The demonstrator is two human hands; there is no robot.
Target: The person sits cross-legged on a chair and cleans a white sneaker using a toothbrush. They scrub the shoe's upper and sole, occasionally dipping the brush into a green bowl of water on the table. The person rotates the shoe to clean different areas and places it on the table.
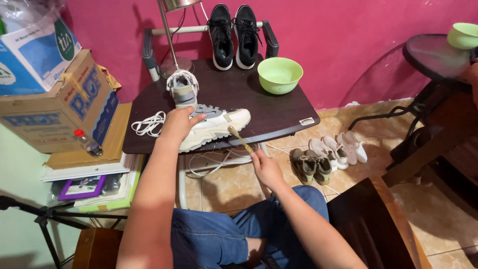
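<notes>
white-grey sneaker (214,127) | on its side, table edge | yellow toothbrush (241,140) | at sole

A pink wall (348,45) rises beyond the fingers, a dark table (279,112) lies under them, and a tan tiled floor (229,187) spreads below.

To my left: brown cardboard box (55,107) with blue lettering (lying tilted on flat cardboard). Above it, white-and-blue carton (37,55) with round green label (63,33), clear plastic bag (25,12) on top. Small white sticker (307,121) on dark surface (279,112), right front corner.
</notes>
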